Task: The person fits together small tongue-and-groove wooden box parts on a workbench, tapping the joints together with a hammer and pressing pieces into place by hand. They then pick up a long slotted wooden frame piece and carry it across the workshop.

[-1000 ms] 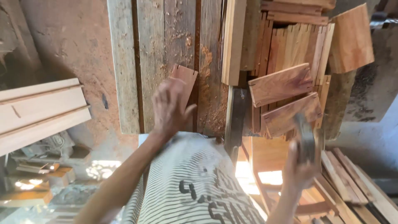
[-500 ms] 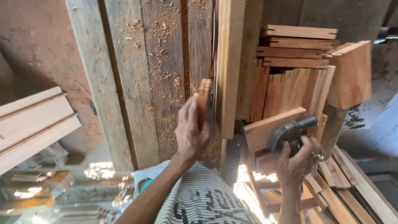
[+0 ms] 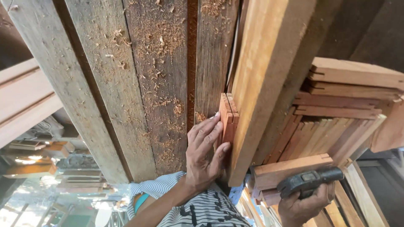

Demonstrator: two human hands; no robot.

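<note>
We are looking at a rough wooden work surface of weathered grey planks (image 3: 139, 84), dusted with sawdust and shavings, which fills most of the view ahead of our hands. It carries the work, so we call it the table. Just right of our left hand a long, pale timber beam (image 3: 261, 80) lies along the planks, and it seems to serve as a fence or stop. Beyond the right hand, stacks of reddish cut boards (image 3: 336, 109) are piled in rows, within easy reach. Far to the left of the left hand, pale planks (image 3: 25, 101) lie apart.

Our left hand (image 3: 204, 153) is spread flat, fingers long and pressing a small reddish wood block (image 3: 228, 117) sideways against the beam. It appears to be made of two thin pieces set face to face. The flat palm looks meant to keep it from sliding and to keep the edges flush.

Our right hand (image 3: 303, 206), low and to the right, is closed around the handle of a dark hammer (image 3: 309, 180), head held level, well apart from the block.
</note>
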